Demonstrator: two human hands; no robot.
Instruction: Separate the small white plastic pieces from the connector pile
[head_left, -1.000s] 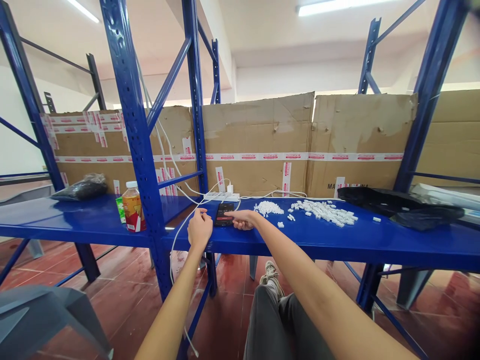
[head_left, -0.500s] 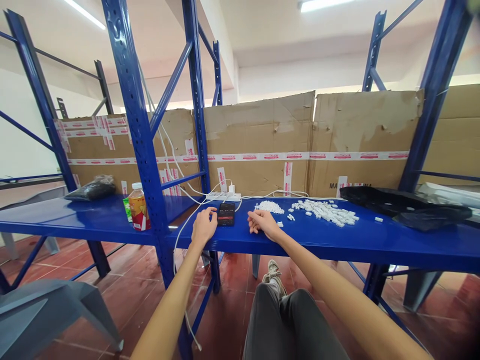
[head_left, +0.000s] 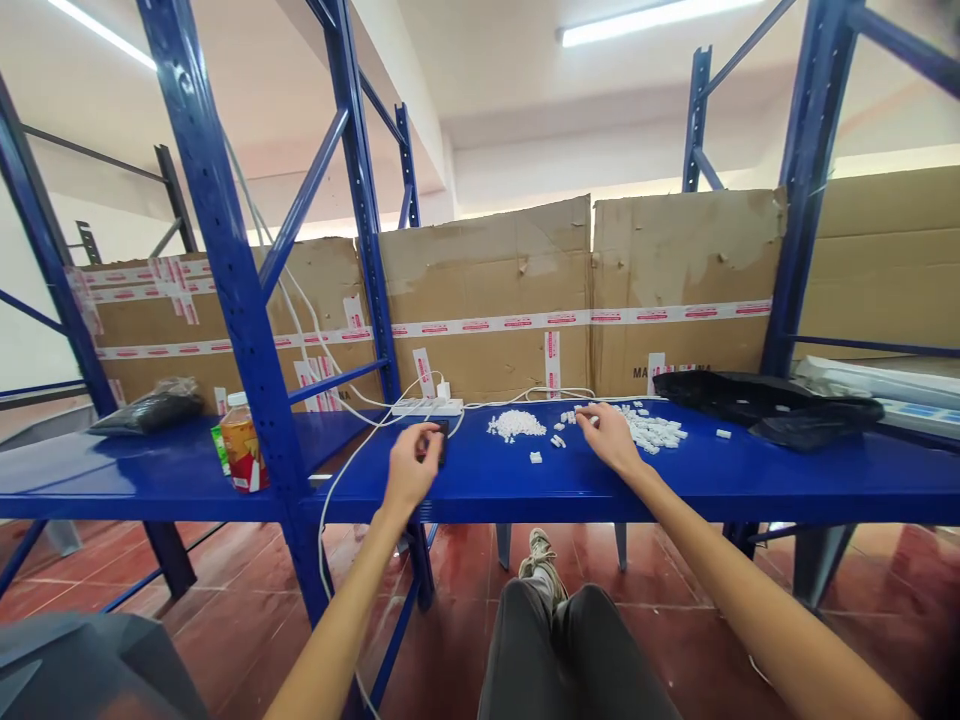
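Observation:
My left hand [head_left: 412,468] is closed, fingers curled in over a dark phone [head_left: 442,442] on the blue shelf; what sits in the fingers is hidden. My right hand [head_left: 611,437] reaches to the left edge of a spread of white plastic pieces [head_left: 657,430], thumb and forefinger pinched at a small white plastic piece [head_left: 572,415]. A heap of smaller white parts [head_left: 517,425] lies between my hands. A couple of loose white pieces [head_left: 557,441] lie nearer me, along with a single one [head_left: 535,458].
A white power strip [head_left: 427,407] with cables stands behind the phone. A blue upright [head_left: 251,330] rises at left, beside a drink bottle [head_left: 244,450]. A black plastic bag [head_left: 772,410] lies at right. Taped cardboard [head_left: 487,270] walls the back.
My right hand has moved right, from in front of the small heap to the larger spread of pieces. My left hand has shifted over the phone, its fingers curling. The view has turned slightly right.

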